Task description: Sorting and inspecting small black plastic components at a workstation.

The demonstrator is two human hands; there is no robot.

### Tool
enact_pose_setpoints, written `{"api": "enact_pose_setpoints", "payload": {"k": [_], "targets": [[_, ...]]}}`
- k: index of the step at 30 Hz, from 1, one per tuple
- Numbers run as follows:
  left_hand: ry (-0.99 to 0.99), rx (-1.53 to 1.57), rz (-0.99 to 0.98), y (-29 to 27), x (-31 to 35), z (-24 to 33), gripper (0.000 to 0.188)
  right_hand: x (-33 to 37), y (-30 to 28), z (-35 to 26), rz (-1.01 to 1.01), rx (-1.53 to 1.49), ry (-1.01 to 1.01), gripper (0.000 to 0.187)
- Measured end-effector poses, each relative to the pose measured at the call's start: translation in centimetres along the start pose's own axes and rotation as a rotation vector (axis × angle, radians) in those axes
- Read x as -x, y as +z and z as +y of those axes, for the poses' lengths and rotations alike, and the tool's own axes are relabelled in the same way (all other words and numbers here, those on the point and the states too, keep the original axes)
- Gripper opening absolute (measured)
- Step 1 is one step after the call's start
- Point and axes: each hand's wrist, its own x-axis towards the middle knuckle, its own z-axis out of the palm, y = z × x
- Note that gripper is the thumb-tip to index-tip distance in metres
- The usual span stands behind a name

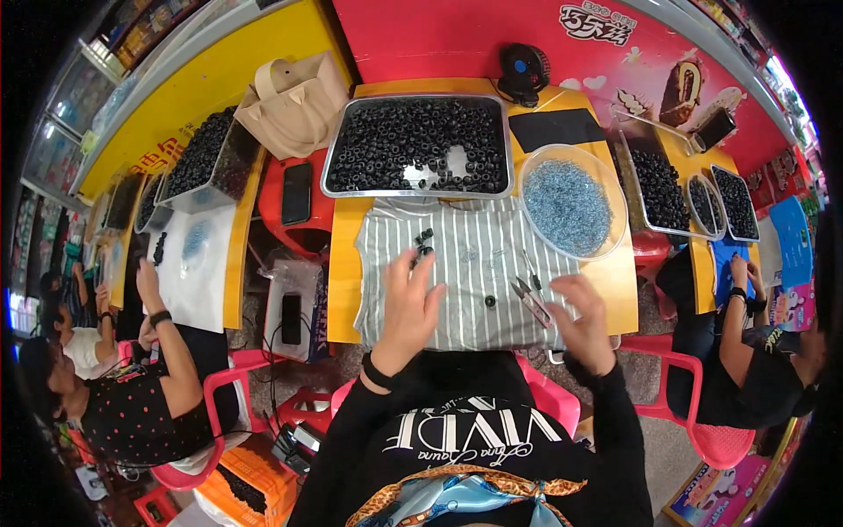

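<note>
On a grey-and-white striped cloth (386, 290), my left hand (407, 307) has its fingers apart, with the fingertips beside a small cluster of black ring-shaped parts (424, 239). Whether it touches them I cannot tell. My right hand (584, 325) hovers over the cloth's right side, fingers spread and nothing in them. Next to it lies a pair of small snips (534, 305), blades pointing away from me. Just beyond is a thin dark pointed tool (532, 268). A single black ring part (490, 301) rests between my hands.
Beyond the cloth stands a metal tray (329, 180) of black ring parts. A clear round tub (619, 230) of small bluish pieces sits right of it. A black fan (524, 75) is at the back. Co-workers sit left and right; a phone (297, 193) lies on a red stool.
</note>
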Motion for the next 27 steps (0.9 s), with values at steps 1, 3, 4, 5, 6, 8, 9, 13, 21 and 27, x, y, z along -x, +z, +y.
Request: {"api": "enact_pose_setpoints", "payload": {"k": [1,3,4,5,6,8,9,13,21,27], "targets": [[-0.033,-0.156,-0.046,-0.3,-0.8,0.5,0.048,0.5,1.0,-0.5,-0.007,-0.049,0.016,0.029],[-0.071,-0.328,-0.093,-0.3,-0.9,0.7,0.055,1.3,2.2,-1.5,-0.058,-0.163,0.114,0.029],[-0.12,-0.362,-0.211,0.0,-0.9,0.4,0.06,1.6,2.5,-1.5,-0.054,-0.167,0.119,0.029],[-0.17,-0.397,-0.33,0.4,-0.9,0.2,0.065,1.9,2.8,-1.3,-0.042,-0.149,0.077,0.029],[-0.131,-0.415,-0.356,0.7,-0.4,0.3,0.063,2.0,3.0,-1.1,-0.03,-0.13,0.036,0.029],[-0.101,-0.385,-0.431,0.4,0.1,2.1,0.063,2.1,3.2,-0.9,-0.03,-0.11,0.015,0.029],[-0.074,-0.35,-0.502,0.1,0.1,3.0,0.063,2.2,3.3,-0.8,-0.033,-0.085,-0.007,0.029],[-0.031,-0.352,-0.496,-0.7,-1.5,2.5,0.062,2.6,3.6,-1.0,-0.01,-0.115,-0.01,0.026],[-0.098,-0.443,-0.547,-0.8,-4.9,-0.8,0.058,3.5,4.3,-0.5,-0.03,-0.122,-0.039,0.023],[0.027,-0.353,-0.593,-0.5,-1.0,2.1,0.057,4.5,4.1,-0.4,-0.008,-0.121,-0.034,0.022]]}}
